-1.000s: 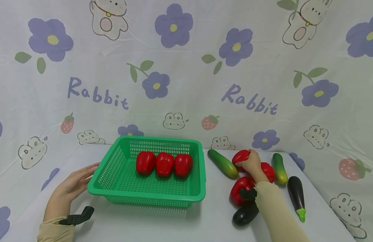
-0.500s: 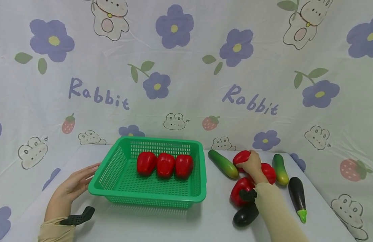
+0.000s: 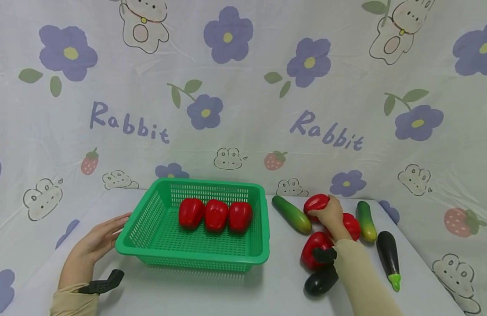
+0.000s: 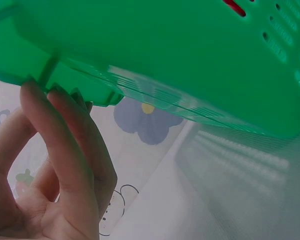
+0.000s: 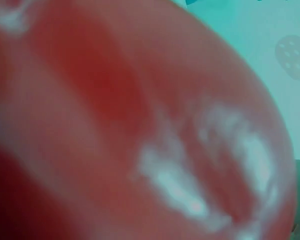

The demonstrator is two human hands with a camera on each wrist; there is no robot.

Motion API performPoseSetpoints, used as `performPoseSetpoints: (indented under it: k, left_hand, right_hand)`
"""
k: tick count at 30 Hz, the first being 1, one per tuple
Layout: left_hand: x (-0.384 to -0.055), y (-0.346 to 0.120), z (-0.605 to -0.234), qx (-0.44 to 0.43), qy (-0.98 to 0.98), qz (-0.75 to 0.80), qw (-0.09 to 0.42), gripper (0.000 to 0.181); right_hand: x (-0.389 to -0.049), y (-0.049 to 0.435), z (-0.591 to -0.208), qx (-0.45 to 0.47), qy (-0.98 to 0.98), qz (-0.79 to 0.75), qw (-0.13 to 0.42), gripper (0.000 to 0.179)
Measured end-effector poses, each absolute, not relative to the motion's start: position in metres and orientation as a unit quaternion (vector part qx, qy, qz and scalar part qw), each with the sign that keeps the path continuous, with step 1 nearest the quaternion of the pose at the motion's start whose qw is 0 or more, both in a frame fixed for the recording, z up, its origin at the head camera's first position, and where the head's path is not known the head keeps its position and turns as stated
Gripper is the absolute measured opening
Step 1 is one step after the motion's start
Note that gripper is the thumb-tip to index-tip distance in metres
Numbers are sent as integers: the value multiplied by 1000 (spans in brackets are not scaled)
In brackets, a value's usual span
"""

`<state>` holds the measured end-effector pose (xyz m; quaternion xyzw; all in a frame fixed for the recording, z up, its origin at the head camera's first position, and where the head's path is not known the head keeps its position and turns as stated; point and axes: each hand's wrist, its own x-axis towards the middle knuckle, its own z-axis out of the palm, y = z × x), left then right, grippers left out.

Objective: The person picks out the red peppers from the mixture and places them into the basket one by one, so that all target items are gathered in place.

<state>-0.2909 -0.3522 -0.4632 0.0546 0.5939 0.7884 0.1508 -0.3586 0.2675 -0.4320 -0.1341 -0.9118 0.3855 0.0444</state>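
Observation:
At the back right in the head view, my right hand (image 3: 329,216) grips a red bell pepper (image 3: 316,202), fingers over its right side. Under the wrist lie another red bell pepper (image 3: 314,252) and, partly covered by the hand, a third (image 3: 350,226). The right wrist view is filled by the blurred, glossy skin of a red bell pepper (image 5: 140,100); the hand is hidden there. On the left, my left hand (image 3: 99,239) touches the green basket (image 3: 192,257); its extended fingertips rest under the rim in the left wrist view. Three red bell peppers (image 3: 216,216) sit in the basket.
A cucumber (image 3: 291,214) lies between the basket and the right hand, another cucumber (image 3: 365,221) farther right. One eggplant (image 3: 387,256) lies near the table's right edge, a dark rounded eggplant (image 3: 320,280) under the right forearm. A patterned cloth (image 3: 243,87) hangs behind the white table (image 3: 211,294).
My right hand and the gripped bell pepper have shifted slightly up and to the right. The left hand and the basket stay in place.

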Motion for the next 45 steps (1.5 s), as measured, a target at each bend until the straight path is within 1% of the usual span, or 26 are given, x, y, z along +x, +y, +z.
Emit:
performPoseSetpoints:
  k: [12,28,36,45]
  left_hand:
    - [-290,-349,-461,0,644,753,132,24]
    - [-289,-348,-460,-4,641,755,134,25]
    - [-289,-348,-460,0,635,760,134,26]
    - [-288,-347,-460,0,627,767,136,26]
  right_hand:
    - [-358,267,-425,-129,-905,397,79,91]
    - [-357,248,-403,-61,-904,404,126,89]
    - [-354,232,-391,-38,-901,413,129,90]
    - [-346,210,-372,4,-899,417,134,86]
